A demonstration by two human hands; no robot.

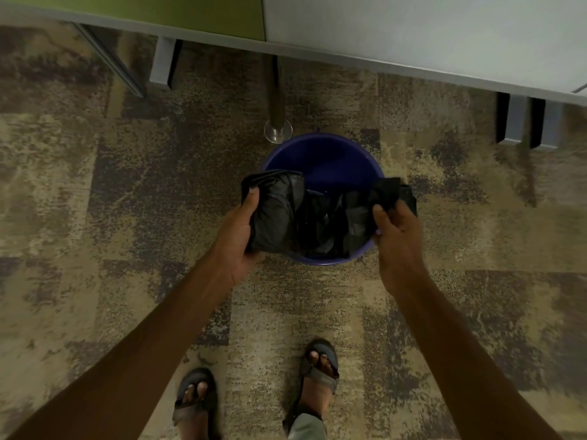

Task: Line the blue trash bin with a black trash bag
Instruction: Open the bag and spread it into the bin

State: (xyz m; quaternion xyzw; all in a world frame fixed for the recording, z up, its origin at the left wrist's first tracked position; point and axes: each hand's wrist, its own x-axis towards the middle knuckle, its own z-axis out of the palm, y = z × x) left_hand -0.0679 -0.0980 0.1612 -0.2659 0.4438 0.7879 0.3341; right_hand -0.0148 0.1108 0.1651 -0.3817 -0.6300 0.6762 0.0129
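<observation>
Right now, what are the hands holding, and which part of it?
The black trash bag, above the blue bin. The left hand grips its left edge and the right hand pinches its right edge.

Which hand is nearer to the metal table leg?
Left. The left hand is below the leg, slightly to its left; the right hand is farther right.

I see the black trash bag (279,214) as thin plastic film, crumpled and creased, with a dull sheen on its folds. The blue trash bin (330,157) looks like smooth moulded plastic, faintly glossy along its inner wall. Under it the carpet (95,217) is rough, matt and mottled. The table leg (277,100) reads as polished metal, its foot shiny. I make out 2 sandals (320,373) with matt fabric-like straps.
</observation>
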